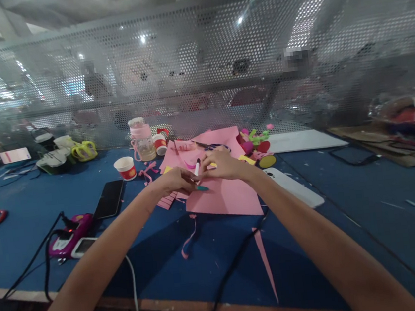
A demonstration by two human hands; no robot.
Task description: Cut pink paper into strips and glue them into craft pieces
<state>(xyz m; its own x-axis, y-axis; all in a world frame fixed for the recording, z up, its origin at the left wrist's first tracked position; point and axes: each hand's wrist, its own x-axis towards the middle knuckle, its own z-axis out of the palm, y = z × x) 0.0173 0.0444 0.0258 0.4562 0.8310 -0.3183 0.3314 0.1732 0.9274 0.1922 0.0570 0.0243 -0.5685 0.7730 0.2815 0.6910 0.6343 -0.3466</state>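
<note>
My left hand (180,179) and my right hand (220,164) meet above a large pink paper sheet (227,198). A slim white marker with a black end (197,167) stands up between them, its lower end at my left fingertips, which are closed on it. A small teal pointed piece (202,188) shows just below those fingers; whether it belongs to the marker I cannot tell. Bent and closed, the fingers of my right hand touch the same spot, but what they pinch is hidden. Scissors (202,145) with dark handles lie on the paper behind.
Left of the paper stand paper cups (125,169) and a pink-lidded bottle (141,138). A black phone (109,199) and a purple power strip (72,236) lie nearer. On the right are a white phone (293,185) and colourful craft pieces (256,142). A cable (237,257) crosses the front.
</note>
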